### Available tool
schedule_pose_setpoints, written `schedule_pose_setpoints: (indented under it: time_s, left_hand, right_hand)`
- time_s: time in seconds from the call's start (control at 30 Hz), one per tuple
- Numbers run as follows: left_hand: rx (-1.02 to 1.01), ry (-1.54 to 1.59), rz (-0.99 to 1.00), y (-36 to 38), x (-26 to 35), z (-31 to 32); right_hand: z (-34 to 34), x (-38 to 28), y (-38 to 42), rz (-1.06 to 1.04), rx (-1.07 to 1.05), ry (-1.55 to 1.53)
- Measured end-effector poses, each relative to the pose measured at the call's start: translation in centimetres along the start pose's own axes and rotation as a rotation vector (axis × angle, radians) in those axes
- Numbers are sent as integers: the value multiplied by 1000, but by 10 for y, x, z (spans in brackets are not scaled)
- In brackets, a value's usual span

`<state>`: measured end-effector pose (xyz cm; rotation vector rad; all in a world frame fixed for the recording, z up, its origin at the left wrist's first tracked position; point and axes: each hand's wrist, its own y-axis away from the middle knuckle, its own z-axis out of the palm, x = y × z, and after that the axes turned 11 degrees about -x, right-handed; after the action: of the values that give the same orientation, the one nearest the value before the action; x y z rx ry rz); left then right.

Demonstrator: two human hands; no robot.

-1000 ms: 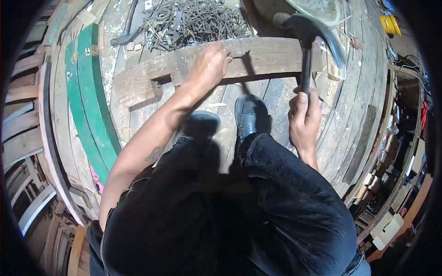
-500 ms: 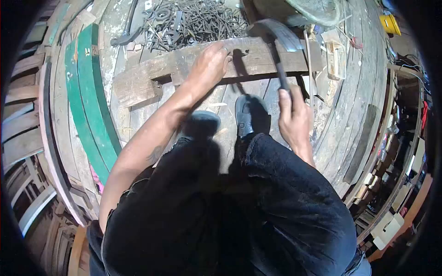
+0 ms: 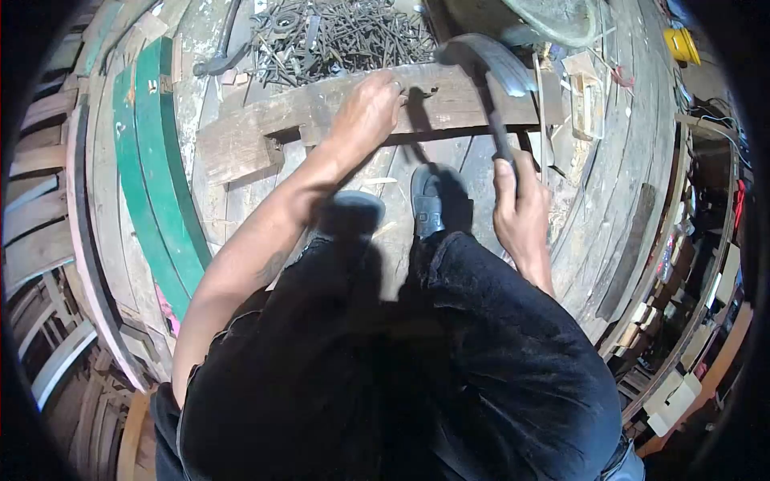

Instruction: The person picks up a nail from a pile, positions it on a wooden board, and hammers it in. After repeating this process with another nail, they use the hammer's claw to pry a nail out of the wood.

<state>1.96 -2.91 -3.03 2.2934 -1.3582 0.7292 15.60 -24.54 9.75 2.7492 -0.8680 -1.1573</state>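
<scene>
A claw hammer is raised over the right part of a worn wooden block, its handle in my closed right hand. On top of the block rests my left hand, fingers pinched at a small dark piece of metal whose full shape is hidden. Another small dark bit shows on the wood just right of those fingers. Behind the block lies a heap of nails and metal scraps.
Green boards lie at the left. A second hammer rests beside the nail heap. A large pale basin is at the back right, a yellow container beyond it. My sandalled feet are below the block.
My right hand and the hammer have shifted slightly to the right. My left hand keeps nearly the same place on the block.
</scene>
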Motion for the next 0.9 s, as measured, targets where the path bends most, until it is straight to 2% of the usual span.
schedule_pose_setpoints:
  time_s: [0.1,0.23,0.27,0.33,0.47,0.53,0.6,0.67,0.8,0.87,0.9]
  left_hand:
    - [125,6,58,2,1,-2]
    - [100,-2,48,-1,-3,1]
    - [104,-4,51,-2,-4,5]
    - [70,-9,13,1,-4,5]
    - [68,-50,22,-1,-6,6]
    - [0,23,-32,2,3,-2]
    - [189,-20,70,1,-2,5]
    - [129,2,38,3,-2,4]
    - [189,17,82,-5,-10,10]
    - [103,29,76,-3,-8,5]
    - [169,52,123,-4,-7,5]
  right_hand:
    - [3,4,4,-123,106,-101]
    - [24,21,5,-101,70,-17]
    - [31,23,4,43,-25,70]
    - [30,11,-1,232,-221,49]
    - [27,16,-2,40,-117,30]
    - [17,4,1,70,-77,-68]
    - [18,10,4,-79,68,-46]
    - [22,16,5,-146,170,-80]
    - [30,23,3,-15,72,-28]
    - [34,24,-1,217,-201,110]
    - [34,26,-1,178,-193,67]
